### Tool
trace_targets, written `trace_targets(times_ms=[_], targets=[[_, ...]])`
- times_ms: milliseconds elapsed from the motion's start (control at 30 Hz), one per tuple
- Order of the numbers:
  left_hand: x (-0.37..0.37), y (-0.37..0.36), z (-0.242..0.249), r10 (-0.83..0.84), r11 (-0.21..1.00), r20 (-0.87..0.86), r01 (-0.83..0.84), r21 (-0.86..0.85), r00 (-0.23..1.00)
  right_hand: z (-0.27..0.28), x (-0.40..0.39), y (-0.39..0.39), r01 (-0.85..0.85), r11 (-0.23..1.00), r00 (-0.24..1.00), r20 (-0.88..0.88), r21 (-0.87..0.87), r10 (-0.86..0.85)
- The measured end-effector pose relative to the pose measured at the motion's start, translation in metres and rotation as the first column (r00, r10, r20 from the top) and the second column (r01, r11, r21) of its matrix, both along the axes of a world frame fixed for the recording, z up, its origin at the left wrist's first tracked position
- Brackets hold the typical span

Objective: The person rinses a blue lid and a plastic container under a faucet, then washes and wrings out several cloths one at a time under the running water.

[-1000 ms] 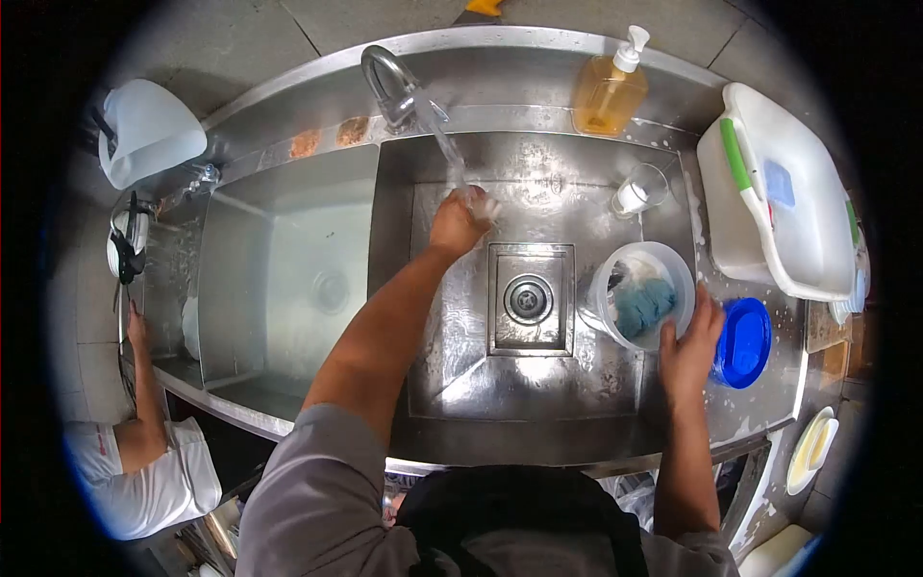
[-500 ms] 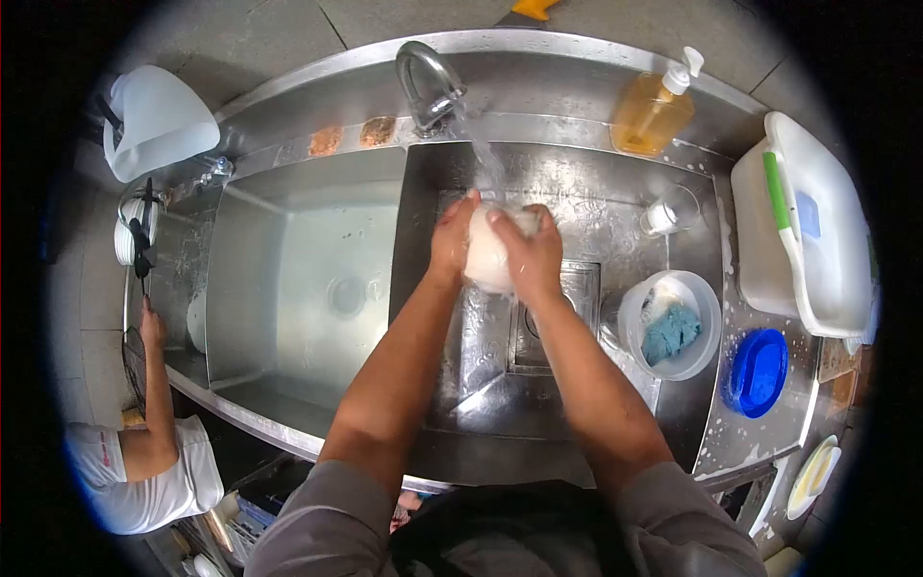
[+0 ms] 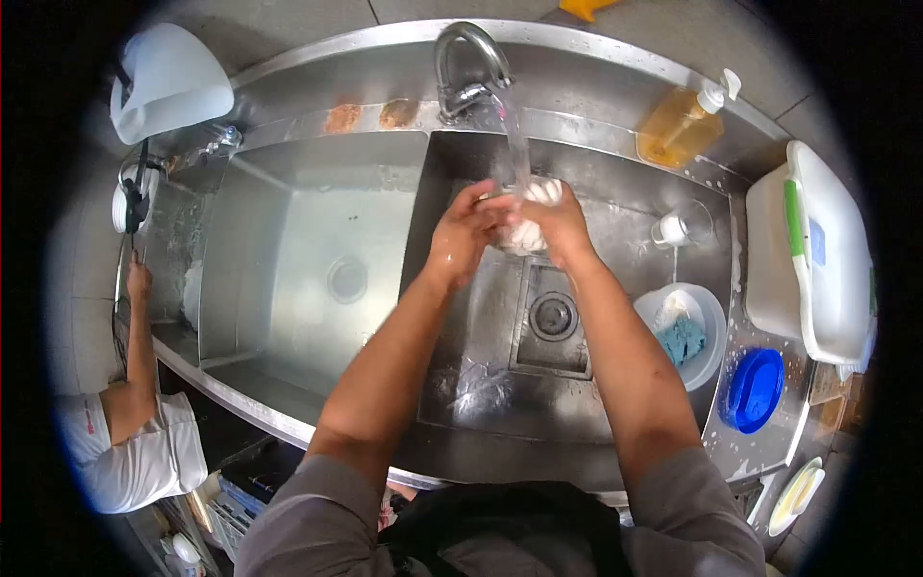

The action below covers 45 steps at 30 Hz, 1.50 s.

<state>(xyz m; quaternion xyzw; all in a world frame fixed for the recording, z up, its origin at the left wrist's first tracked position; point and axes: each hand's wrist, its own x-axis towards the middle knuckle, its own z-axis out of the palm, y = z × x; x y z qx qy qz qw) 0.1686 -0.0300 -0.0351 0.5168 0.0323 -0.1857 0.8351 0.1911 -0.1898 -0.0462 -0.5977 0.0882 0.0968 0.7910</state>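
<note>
Under the running faucet (image 3: 469,72), my right hand (image 3: 565,226) is closed around a crumpled white cloth (image 3: 524,237), whose folds bulge out above and below the thumb. My left hand (image 3: 463,236) is right beside it on the left, its fingers apart and slightly blurred, their tips at the cloth's edge. Water pours onto the cloth and hands. Both hands are over the right basin (image 3: 481,337), above and behind its round drain (image 3: 554,315).
The left basin (image 3: 288,269) holds water. A clear tub (image 3: 713,370) with a blue-green cloth, a clear cup (image 3: 699,223), a soap dispenser (image 3: 681,130), a blue lid (image 3: 755,389) and a white bin (image 3: 769,260) are at right. Another person's arm (image 3: 141,327) reaches in at far left.
The white cloth, a smooth round bundle before, is now crumpled and squeezed smaller. My left hand has come off its side and its fingers have spread. The view has shifted slightly.
</note>
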Motion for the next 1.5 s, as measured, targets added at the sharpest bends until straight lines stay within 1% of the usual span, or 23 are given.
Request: trace_targets(times_ms=[67, 133, 200, 267, 333, 400, 433, 500, 533, 600, 667, 733, 800, 867, 900, 1000, 1067, 1100, 1200, 1267, 1400, 1467, 1500], targets=[[-0.010, 0.001, -0.024, 0.255, 0.942, 0.184, -0.286, 0.174, 0.949, -0.004, -0.001, 0.007, 0.100, 0.981, 0.995, -0.008, -0.164, -0.103], [-0.003, -0.001, -0.059, 0.319, 0.936, 0.143, -0.335, 0.111, 0.937, 0.013, -0.009, 0.020, 0.135, 0.961, 0.991, 0.036, -0.241, -0.130], [0.006, 0.002, -0.071, 0.010, 0.854, -0.285, -0.157, -0.497, 0.959, 0.043, -0.024, 0.026, 0.064, 0.864, 0.979, 0.198, -0.499, 0.042], [0.006, 0.000, -0.038, 0.097, 0.862, -0.307, -0.235, -0.450, 0.947, 0.046, -0.031, 0.018, 0.007, 0.935, 0.955, 0.278, -0.355, 0.099], [0.008, 0.007, -0.032, -0.027, 0.862, -0.288, -0.124, -0.491, 0.957, 0.030, -0.032, 0.003, -0.022, 0.994, 0.999, 0.032, 0.106, 0.019], [0.020, 0.000, -0.011, 0.119, 0.989, -0.022, -0.121, -0.090, 0.993, 0.018, -0.034, -0.008, 0.076, 0.993, 0.997, 0.000, 0.087, -0.077], [0.017, -0.009, -0.001, 0.095, 0.988, 0.187, -0.116, 0.103, 0.978, 0.009, -0.035, -0.008, 0.189, 0.946, 0.982, -0.065, 0.265, -0.178], [0.008, -0.024, -0.002, -0.040, 0.854, 0.604, -0.286, 0.434, 0.796, -0.011, -0.038, 0.003, 0.318, 0.811, 0.947, -0.132, 0.490, -0.291], [0.001, -0.030, -0.004, -0.039, 0.852, 0.590, -0.282, 0.442, 0.807, -0.016, -0.038, 0.003, 0.323, 0.811, 0.946, -0.150, 0.488, -0.287], [-0.010, -0.038, -0.008, 0.270, 0.818, 0.396, -0.426, 0.387, 0.878, -0.022, -0.033, 0.000, 0.349, 0.800, 0.915, -0.363, 0.488, -0.178], [-0.004, -0.027, -0.025, 0.352, 0.876, 0.194, -0.395, 0.277, 0.916, -0.040, -0.033, 0.000, 0.375, 0.806, 0.916, -0.318, 0.458, -0.245], [-0.005, -0.014, -0.028, 0.067, 0.942, -0.389, -0.187, -0.278, 0.919, -0.043, -0.036, -0.008, 0.178, 0.895, 0.963, -0.260, 0.409, -0.073], [-0.021, -0.013, -0.037, 0.093, 0.960, -0.443, -0.198, -0.197, 0.892, -0.042, -0.038, -0.015, 0.087, 0.966, 0.983, -0.178, 0.242, -0.044], [-0.044, -0.005, -0.066, 0.371, 0.928, -0.211, -0.351, 0.125, 0.905, -0.033, -0.041, -0.016, -0.245, 0.897, 0.959, -0.226, -0.369, 0.169], [-0.057, 0.009, -0.116, 0.321, 0.755, 0.055, -0.291, 0.588, 0.945, -0.060, -0.050, -0.015, -0.241, 0.926, 0.955, -0.243, -0.290, 0.173], [-0.111, 0.016, -0.107, 0.511, 0.774, -0.260, -0.307, 0.554, 0.820, -0.136, -0.109, -0.004, -0.152, 0.823, 0.978, 0.038, -0.547, 0.206], [-0.144, 0.033, -0.129, 0.409, 0.625, -0.436, 0.102, 0.774, 0.802, -0.133, -0.148, 0.012, -0.038, 0.712, 0.971, 0.142, -0.702, 0.192], [-0.161, 0.033, -0.123, 0.416, 0.623, -0.444, 0.106, 0.775, 0.794, -0.129, -0.163, 0.017, 0.103, 0.568, 0.946, 0.257, -0.816, 0.197], [-0.197, 0.037, -0.102, 0.452, 0.581, -0.246, -0.074, 0.810, 0.857, -0.112, -0.188, 0.026, 0.041, 0.512, 0.944, 0.200, -0.858, 0.260], [-0.212, 0.050, -0.120, 0.098, 0.278, -0.174, 0.141, 0.950, 0.980, -0.104, -0.193, 0.036, 0.083, 0.474, 0.932, 0.237, -0.877, 0.273], [-0.224, 0.056, -0.125, 0.097, 0.332, 0.007, -0.039, 0.942, 0.995, -0.101, -0.183, 0.050, 0.011, 0.484, 0.939, 0.175, -0.875, 0.296], [-0.221, 0.058, -0.117, 0.249, 0.539, -0.162, 0.002, 0.842, 0.955, -0.106, -0.178, 0.049, -0.011, 0.449, 0.912, 0.176, -0.893, 0.371], [-0.220, 0.057, -0.108, 0.252, 0.538, -0.157, -0.004, 0.843, 0.955, -0.099, -0.175, 0.049, -0.034, 0.521, 0.895, 0.206, -0.853, 0.395]])
